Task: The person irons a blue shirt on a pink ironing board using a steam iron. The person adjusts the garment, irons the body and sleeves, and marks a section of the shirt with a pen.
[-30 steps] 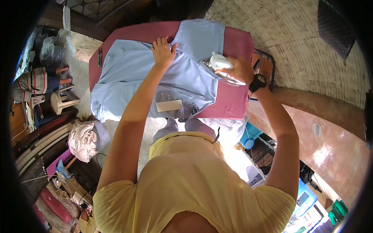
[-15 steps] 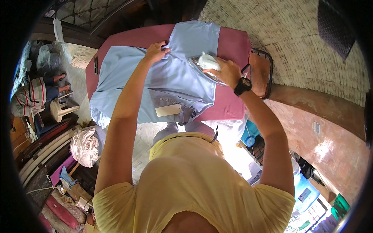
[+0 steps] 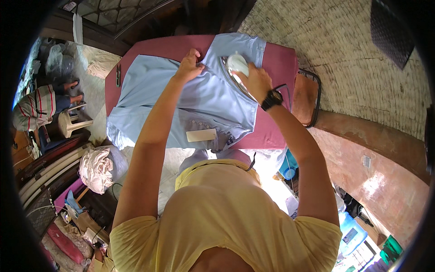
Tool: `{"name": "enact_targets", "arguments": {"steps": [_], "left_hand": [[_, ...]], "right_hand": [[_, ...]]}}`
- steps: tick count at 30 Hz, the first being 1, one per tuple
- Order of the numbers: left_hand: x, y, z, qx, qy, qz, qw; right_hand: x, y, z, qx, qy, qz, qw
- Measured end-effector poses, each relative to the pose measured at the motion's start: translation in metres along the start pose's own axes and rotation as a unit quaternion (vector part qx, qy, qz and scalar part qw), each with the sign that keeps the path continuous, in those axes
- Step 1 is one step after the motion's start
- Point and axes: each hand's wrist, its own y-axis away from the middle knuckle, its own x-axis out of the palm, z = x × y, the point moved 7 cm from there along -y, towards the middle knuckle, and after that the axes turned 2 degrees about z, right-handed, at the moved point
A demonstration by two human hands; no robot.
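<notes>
Right grip (image 3: 256, 84) is closed around the white handle of an iron (image 3: 237, 63), which lies on a light-blue shirt (image 3: 152, 86); a black watch (image 3: 272, 98) sits just behind it on the wrist. Left grip (image 3: 189, 67) is level with it to the left, fingers bent and touching the shirt; whether it pinches any cloth, I cannot tell. The shirt spreads beneath and between both grips, mostly leftward and nearer the body, its lower folds loosely bunched. Below the left grip, a flat white rectangle (image 3: 201, 135) lies on these folds.

Under everything is a tabletop (image 3: 276, 131) covered in maroon cloth, showing beyond both grips and to the right of the right one. Far left of the left grip, a slim dark object (image 3: 118, 75) lies near the tabletop's edge. Just off the right end stands a black metal frame (image 3: 319, 93) with a brown panel.

Farther left, a person in striped clothing (image 3: 38, 106) is beside a pale stool (image 3: 68, 124), with clear plastic bags (image 3: 59, 61) beyond, their contents unclear. Below-left of the left grip sits a heap of pale cloth (image 3: 96, 170). Well below the right grip are a blue tub (image 3: 289, 165), its inside hidden, and a translucent blue container (image 3: 353, 233), contents unreadable.
</notes>
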Motion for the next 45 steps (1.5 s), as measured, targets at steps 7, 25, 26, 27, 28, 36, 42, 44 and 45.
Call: {"name": "enact_targets", "arguments": {"steps": [7, 25, 26, 27, 28, 36, 42, 44, 45], "left_hand": [[0.008, -0.010, 0.010, 0.036, 0.042, 0.025, 0.998], [0.011, -0.008, 0.015, 0.105, -0.054, -0.050, 0.992], [0.012, -0.006, 0.018, 0.066, -0.021, -0.045, 0.997], [0.011, -0.006, 0.010, 0.091, -0.044, -0.048, 0.994], [0.010, -0.006, 0.003, 0.117, -0.065, -0.051, 0.990], [0.018, -0.006, 0.018, 0.198, -0.266, -0.073, 0.941], [0.010, -0.005, -0.009, 0.094, -0.141, -0.023, 0.985], [0.006, -0.004, -0.009, 0.092, -0.150, -0.030, 0.984], [0.004, -0.004, -0.006, 0.077, -0.118, -0.025, 0.990]], "right_hand": [[0.009, -0.084, 0.035, 0.055, -0.071, -0.053, 0.995], [0.021, -0.093, 0.049, -0.106, -0.008, -0.003, 0.994], [0.017, -0.094, 0.046, -0.081, -0.019, -0.021, 0.996], [0.013, -0.098, 0.044, -0.055, -0.029, -0.040, 0.997], [0.010, -0.099, 0.041, -0.028, -0.039, -0.059, 0.997], [0.008, -0.026, -0.003, -0.130, -0.065, -0.017, 0.989], [-0.016, 0.023, -0.092, -0.021, -0.013, -0.071, 0.997], [-0.015, 0.016, -0.087, -0.003, 0.000, -0.085, 0.996], [-0.017, 0.009, -0.073, 0.021, -0.005, -0.073, 0.997]]}}
